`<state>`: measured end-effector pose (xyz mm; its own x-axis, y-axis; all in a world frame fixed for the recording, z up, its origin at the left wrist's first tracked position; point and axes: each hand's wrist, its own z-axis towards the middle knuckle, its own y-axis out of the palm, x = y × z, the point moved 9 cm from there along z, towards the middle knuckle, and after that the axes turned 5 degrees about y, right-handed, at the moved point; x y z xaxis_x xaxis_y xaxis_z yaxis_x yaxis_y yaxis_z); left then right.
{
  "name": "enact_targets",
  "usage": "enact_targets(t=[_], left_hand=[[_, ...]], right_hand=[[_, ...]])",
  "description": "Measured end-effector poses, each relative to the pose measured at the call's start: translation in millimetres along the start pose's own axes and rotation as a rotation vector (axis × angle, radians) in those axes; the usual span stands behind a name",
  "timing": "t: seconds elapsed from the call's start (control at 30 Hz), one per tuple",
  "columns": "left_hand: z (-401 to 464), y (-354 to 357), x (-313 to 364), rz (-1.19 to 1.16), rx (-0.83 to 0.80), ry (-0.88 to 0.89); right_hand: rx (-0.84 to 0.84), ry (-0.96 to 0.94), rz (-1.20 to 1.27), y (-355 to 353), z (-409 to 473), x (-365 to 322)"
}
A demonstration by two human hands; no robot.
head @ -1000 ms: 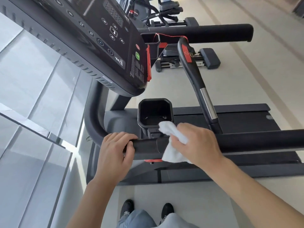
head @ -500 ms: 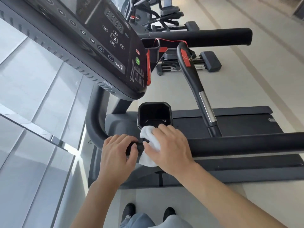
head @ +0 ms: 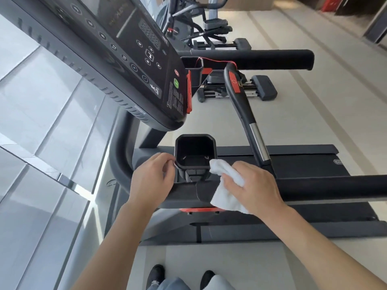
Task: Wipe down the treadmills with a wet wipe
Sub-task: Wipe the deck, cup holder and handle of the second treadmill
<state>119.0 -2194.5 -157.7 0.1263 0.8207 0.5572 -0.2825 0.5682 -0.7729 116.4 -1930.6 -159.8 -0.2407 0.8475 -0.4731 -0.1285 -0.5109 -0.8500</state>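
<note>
Gym floor (head: 282,122): pale tile; glass wall panels (head: 41,122) at far left; more machines at the back, out of reach.
Console (head: 125,59): dark button panel, tilted, above and left of the hands.
L hand (head: 149,181): fingers curled, thumb and forefinger tips at the left rim of the cup holder; looks like a pinch on the rim, contact partly hidden.
Cup holder (head: 195,151): black, open-topped, sits betw. both hands, just beyond the front bar.
Front bar (head: 324,187): black padded handrail, long axis runs left-right across the view, under both hands.
Wet wipe (head: 225,193): white, bunched; top corner touches the holder's right rim, lower part drapes over the bar.
R hand (head: 255,189): fingers curled round the wipe, pressing it on the bar just right of the holder.
Key relation: holder lies up and left of the R hand, which is the nearer wiping hand; L hand steadies the opp. side.
Est. next: short sweep left onto the rim, prob. into the holder.
</note>
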Motion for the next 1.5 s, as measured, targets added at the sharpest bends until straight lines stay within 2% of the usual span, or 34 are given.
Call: enact_targets(t=[0.23,0.4,0.5,0.73,0.9,1.0,1.07,1.17,1.37,1.5], left_hand=[[-0.3,4.0,-1.8,-0.009,0.036,-0.076],[0.4,7.2,0.0,0.035,0.017,-0.051],[3.4,9.4,-2.7,0.051,0.013,-0.041],[3.3,10.8,-3.9,0.046,0.022,-0.038],[0.9,11.7,-2.6,0.057,0.005,-0.040],[-0.7,11.6,-1.3,0.067,-0.005,-0.032],[-0.2,12.8,-1.7,0.069,-0.009,-0.035],[1.4,13.6,-2.0,0.064,-0.007,-0.046],[2.7,12.0,0.4,0.054,0.005,-0.044],[2.5,11.2,-1.1,0.050,0.025,-0.061]], right_hand=[[-0.018,0.120,0.223,9.8,29.6,-18.3],[-0.139,0.158,0.092,36.2,56.0,-27.2],[-0.123,0.131,-0.005,41.3,79.4,-29.4],[-0.122,0.083,-0.002,50.3,133.3,-27.0],[-0.128,0.120,0.023,48.5,127.0,-25.7],[-0.234,0.015,-0.061,55.2,101.1,-33.6],[-0.275,0.011,-0.050,60.9,83.0,-29.4],[-0.264,0.092,-0.005,66.1,82.4,-12.8],[-0.131,0.079,-0.041,51.4,138.0,-20.3],[-0.131,0.022,-0.090,59.3,157.4,-34.8]])
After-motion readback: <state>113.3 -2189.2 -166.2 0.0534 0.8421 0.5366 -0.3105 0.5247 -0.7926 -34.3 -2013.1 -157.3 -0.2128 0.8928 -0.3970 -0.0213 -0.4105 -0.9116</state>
